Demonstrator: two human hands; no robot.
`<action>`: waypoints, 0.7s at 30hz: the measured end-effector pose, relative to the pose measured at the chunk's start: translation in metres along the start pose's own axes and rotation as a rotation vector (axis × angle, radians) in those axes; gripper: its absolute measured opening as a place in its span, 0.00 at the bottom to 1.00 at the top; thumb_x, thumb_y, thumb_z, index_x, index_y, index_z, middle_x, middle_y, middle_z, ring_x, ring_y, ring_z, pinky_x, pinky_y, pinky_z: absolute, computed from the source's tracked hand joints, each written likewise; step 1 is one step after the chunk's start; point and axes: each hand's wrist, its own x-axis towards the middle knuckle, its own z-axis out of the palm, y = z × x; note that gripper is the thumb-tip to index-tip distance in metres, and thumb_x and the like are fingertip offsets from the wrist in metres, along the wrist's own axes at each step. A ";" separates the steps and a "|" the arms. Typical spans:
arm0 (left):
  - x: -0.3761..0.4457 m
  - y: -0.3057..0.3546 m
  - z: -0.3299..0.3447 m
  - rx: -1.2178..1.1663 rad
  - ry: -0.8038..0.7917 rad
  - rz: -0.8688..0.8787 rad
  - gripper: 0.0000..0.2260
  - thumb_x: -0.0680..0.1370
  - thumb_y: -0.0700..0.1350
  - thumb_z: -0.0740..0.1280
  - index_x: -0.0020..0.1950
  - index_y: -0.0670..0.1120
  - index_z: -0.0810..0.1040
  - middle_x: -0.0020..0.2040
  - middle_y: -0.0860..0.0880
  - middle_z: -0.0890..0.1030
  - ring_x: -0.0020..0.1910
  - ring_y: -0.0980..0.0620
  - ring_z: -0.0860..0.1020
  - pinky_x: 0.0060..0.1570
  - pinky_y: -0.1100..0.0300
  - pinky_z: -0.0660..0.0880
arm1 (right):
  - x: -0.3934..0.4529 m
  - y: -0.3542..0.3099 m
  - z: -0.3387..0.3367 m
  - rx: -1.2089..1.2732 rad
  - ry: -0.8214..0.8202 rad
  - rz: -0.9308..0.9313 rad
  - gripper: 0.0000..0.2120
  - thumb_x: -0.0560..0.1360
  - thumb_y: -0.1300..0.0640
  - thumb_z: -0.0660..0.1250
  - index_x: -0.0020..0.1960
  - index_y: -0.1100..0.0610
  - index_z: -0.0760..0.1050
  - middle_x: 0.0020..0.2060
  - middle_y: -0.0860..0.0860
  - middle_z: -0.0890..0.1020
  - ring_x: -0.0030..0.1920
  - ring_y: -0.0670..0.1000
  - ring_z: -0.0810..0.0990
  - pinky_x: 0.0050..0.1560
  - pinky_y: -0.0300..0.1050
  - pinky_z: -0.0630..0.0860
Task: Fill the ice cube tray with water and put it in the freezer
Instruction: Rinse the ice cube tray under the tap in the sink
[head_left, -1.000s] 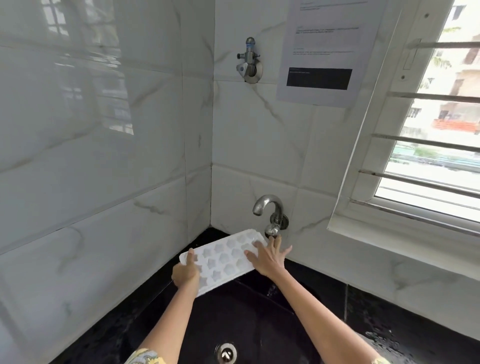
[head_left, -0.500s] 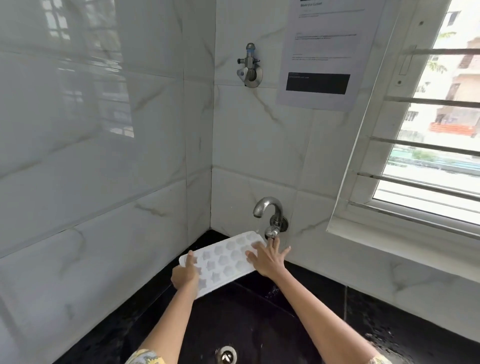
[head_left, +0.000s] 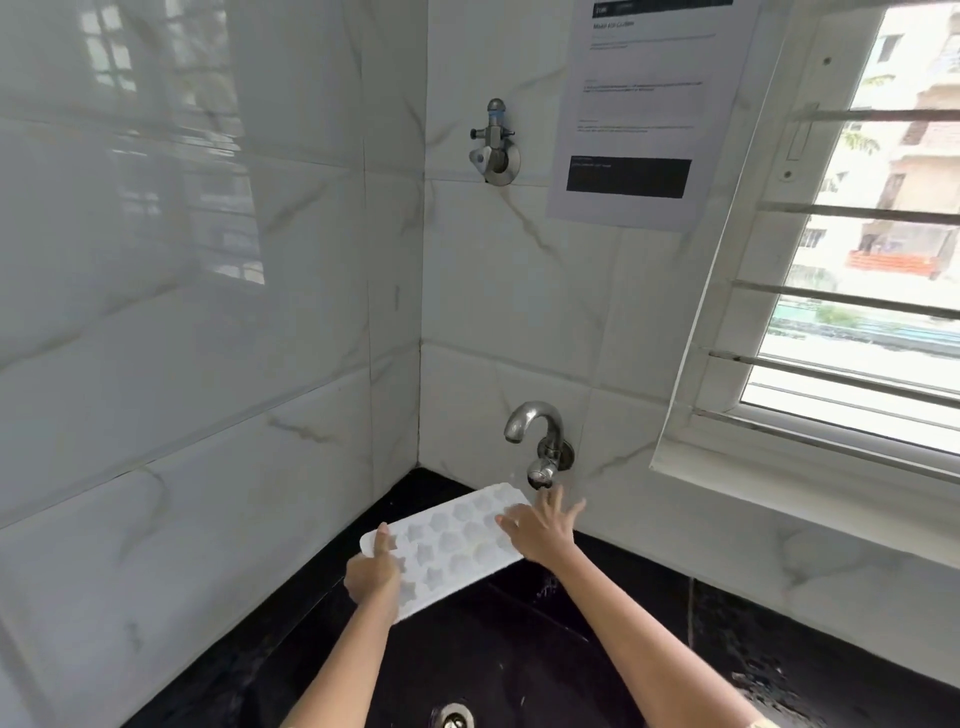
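A white ice cube tray (head_left: 451, 545) with star and shell shaped cells is held level over the black sink (head_left: 498, 660), its far end under the steel tap (head_left: 537, 439). My left hand (head_left: 373, 571) grips the tray's near left corner, thumb on top. My right hand (head_left: 543, 527) hovers over the tray's far right end with fingers spread, fingertips just below the tap's knob (head_left: 540, 472). No water stream is visible from the spout.
White marble tiled walls meet in a corner behind the sink. A second valve (head_left: 494, 143) sits high on the wall beside a taped paper notice (head_left: 649, 109). A barred window (head_left: 857, 291) is at right. The sink drain (head_left: 453, 718) shows at the bottom.
The view has tilted slightly downward. My right hand has lifted a little off the tray toward the tap knob, fingers more spread. The tray and left hand stay in place.
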 end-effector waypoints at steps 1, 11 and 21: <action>-0.001 0.001 0.001 -0.011 -0.002 -0.002 0.27 0.76 0.56 0.65 0.61 0.33 0.74 0.58 0.34 0.78 0.58 0.35 0.77 0.55 0.46 0.75 | 0.000 -0.002 0.001 0.011 0.012 -0.021 0.24 0.77 0.39 0.50 0.64 0.52 0.70 0.72 0.60 0.55 0.73 0.62 0.43 0.66 0.72 0.46; -0.006 0.009 0.015 -0.011 -0.034 0.025 0.27 0.75 0.57 0.66 0.59 0.33 0.75 0.57 0.34 0.79 0.56 0.35 0.79 0.56 0.44 0.77 | -0.014 -0.003 0.001 0.087 0.268 -0.065 0.22 0.77 0.43 0.55 0.63 0.56 0.70 0.74 0.61 0.49 0.74 0.61 0.40 0.68 0.69 0.44; -0.014 0.018 0.036 -0.007 -0.043 0.060 0.26 0.77 0.56 0.65 0.59 0.33 0.75 0.57 0.34 0.79 0.57 0.36 0.78 0.57 0.46 0.76 | -0.007 0.002 0.000 0.122 0.173 -0.062 0.20 0.78 0.46 0.54 0.67 0.53 0.64 0.74 0.61 0.44 0.72 0.62 0.32 0.65 0.73 0.41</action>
